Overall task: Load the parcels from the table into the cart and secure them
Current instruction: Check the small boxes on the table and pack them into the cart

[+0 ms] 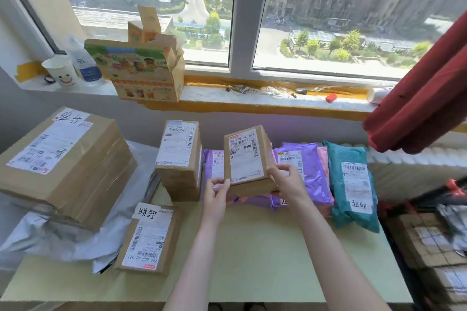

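Observation:
A small cardboard parcel (246,156) with a white label is held tilted above the pale green table (265,255). My left hand (217,190) grips its lower left corner and my right hand (286,180) grips its lower right side. Beneath it lie purple mailer bags (309,174) and a teal mailer bag (352,184). Another small box (179,159) stands to the left. A flat box (149,237) lies near the front left, and a large box (63,161) rests on a grey bag at far left. The cart (434,242) at the right edge holds several parcels.
A windowsill runs behind the table with a colourful open carton (144,70), a paper cup (62,72) and a water bottle (84,62). A red curtain (424,98) hangs at the right, above the cart.

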`<action>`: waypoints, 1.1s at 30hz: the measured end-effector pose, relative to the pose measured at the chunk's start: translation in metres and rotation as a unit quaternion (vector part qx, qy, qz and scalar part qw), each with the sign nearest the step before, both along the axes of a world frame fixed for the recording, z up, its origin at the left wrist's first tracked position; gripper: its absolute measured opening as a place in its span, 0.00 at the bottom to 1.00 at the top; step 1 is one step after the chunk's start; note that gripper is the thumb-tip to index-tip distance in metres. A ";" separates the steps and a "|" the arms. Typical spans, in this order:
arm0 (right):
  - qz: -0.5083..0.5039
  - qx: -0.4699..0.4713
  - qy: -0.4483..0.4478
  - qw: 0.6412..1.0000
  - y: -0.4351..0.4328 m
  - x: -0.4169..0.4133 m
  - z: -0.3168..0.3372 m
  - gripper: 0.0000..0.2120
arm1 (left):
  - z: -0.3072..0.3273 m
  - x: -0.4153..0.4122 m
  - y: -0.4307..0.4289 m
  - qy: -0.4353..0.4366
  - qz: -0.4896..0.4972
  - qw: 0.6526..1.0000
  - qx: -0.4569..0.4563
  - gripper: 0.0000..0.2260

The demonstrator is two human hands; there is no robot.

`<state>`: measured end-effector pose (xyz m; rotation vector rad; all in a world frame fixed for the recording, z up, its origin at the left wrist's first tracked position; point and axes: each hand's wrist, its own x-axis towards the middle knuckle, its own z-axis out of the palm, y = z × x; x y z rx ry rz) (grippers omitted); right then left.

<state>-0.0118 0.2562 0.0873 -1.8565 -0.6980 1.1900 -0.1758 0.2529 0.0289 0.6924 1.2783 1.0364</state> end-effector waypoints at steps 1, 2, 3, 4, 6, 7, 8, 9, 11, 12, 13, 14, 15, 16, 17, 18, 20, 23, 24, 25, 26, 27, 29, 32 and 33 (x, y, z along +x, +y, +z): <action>-0.010 0.007 0.013 1.000 -0.006 0.003 0.000 0.09 | 0.004 0.001 0.000 -0.019 -0.016 1.000 0.007 0.05; -0.019 0.015 0.027 0.999 -0.011 0.007 0.000 0.07 | 0.006 0.001 0.000 -0.039 -0.030 0.999 0.012 0.04; -0.026 0.021 0.037 0.999 -0.016 0.009 0.001 0.05 | 0.010 0.001 0.000 -0.055 -0.048 0.997 0.014 0.04; -0.033 0.027 0.046 0.998 -0.022 0.011 0.002 0.05 | 0.012 0.001 -0.001 -0.073 -0.063 0.995 0.011 0.04; -0.046 0.043 0.065 0.996 -0.032 0.015 0.004 0.04 | 0.017 0.001 -0.002 -0.098 -0.096 0.991 0.005 0.05; -0.053 0.054 0.076 0.994 -0.038 0.016 0.007 0.05 | 0.020 0.002 -0.002 -0.106 -0.113 0.988 0.003 0.05; -0.058 0.065 0.088 0.992 -0.044 0.018 0.009 0.07 | 0.023 0.002 -0.003 -0.120 -0.129 0.984 0.002 0.04; -0.063 0.077 0.099 0.990 -0.050 0.019 0.012 0.10 | 0.026 0.003 -0.003 -0.134 -0.148 0.980 0.004 0.06; -0.069 0.093 0.117 0.986 -0.062 0.022 0.017 0.20 | 0.033 0.006 -0.005 -0.155 -0.177 0.972 0.013 0.14; -0.072 0.095 0.121 0.985 -0.068 0.024 0.018 0.25 | 0.037 0.008 -0.006 -0.161 -0.190 0.968 0.018 0.18; -0.076 0.099 0.124 0.984 -0.074 0.027 0.020 0.28 | 0.039 0.010 -0.007 -0.160 -0.204 0.966 0.022 0.21; -0.080 0.105 0.129 0.983 -0.080 0.032 0.021 0.29 | 0.043 0.013 -0.008 -0.160 -0.217 0.963 0.025 0.23; -0.085 0.112 0.136 0.981 -0.087 0.037 0.022 0.30 | 0.047 0.017 -0.010 -0.158 -0.232 0.959 0.032 0.25; -0.091 0.118 0.145 0.978 -0.093 0.043 0.022 0.30 | 0.051 0.022 -0.012 -0.154 -0.245 0.956 0.038 0.26; -0.098 0.126 0.154 0.975 -0.100 0.049 0.024 0.29 | 0.054 0.028 -0.013 -0.148 -0.256 0.954 0.045 0.27; -0.105 0.133 0.162 0.972 -0.108 0.055 0.024 0.29 | 0.058 0.034 -0.016 -0.145 -0.267 0.951 0.051 0.27; -0.116 0.145 0.163 0.969 -0.122 0.069 0.028 0.28 | 0.063 0.047 -0.021 -0.143 -0.288 0.945 0.057 0.29; -0.126 0.158 0.157 0.967 -0.146 0.092 0.034 0.27 | 0.069 0.071 -0.031 -0.127 -0.313 0.939 0.062 0.29; -0.132 0.164 0.159 0.965 -0.154 0.101 0.035 0.25 | 0.072 0.080 -0.034 -0.123 -0.322 0.937 0.064 0.29; -0.139 0.169 0.159 0.963 -0.163 0.110 0.036 0.24 | 0.074 0.090 -0.038 -0.119 -0.331 0.934 0.066 0.27; -0.144 0.173 0.158 0.961 -0.172 0.119 0.037 0.23 | 0.077 0.100 -0.043 -0.115 -0.341 0.930 0.069 0.26; -0.149 0.175 0.156 0.961 -0.181 0.128 0.037 0.22 | 0.079 0.111 -0.048 -0.110 -0.353 0.926 0.074 0.26; -0.160 0.178 0.150 0.959 -0.201 0.149 0.039 0.22 | 0.085 0.134 -0.060 -0.099 -0.372 0.919 0.086 0.26; -0.168 0.183 0.131 0.960 -0.234 0.182 0.043 0.24 | 0.091 0.172 -0.082 -0.089 -0.394 0.910 0.095 0.25; -0.171 0.186 0.123 0.960 -0.246 0.193 0.045 0.24 | 0.092 0.186 -0.090 -0.089 -0.402 0.906 0.093 0.25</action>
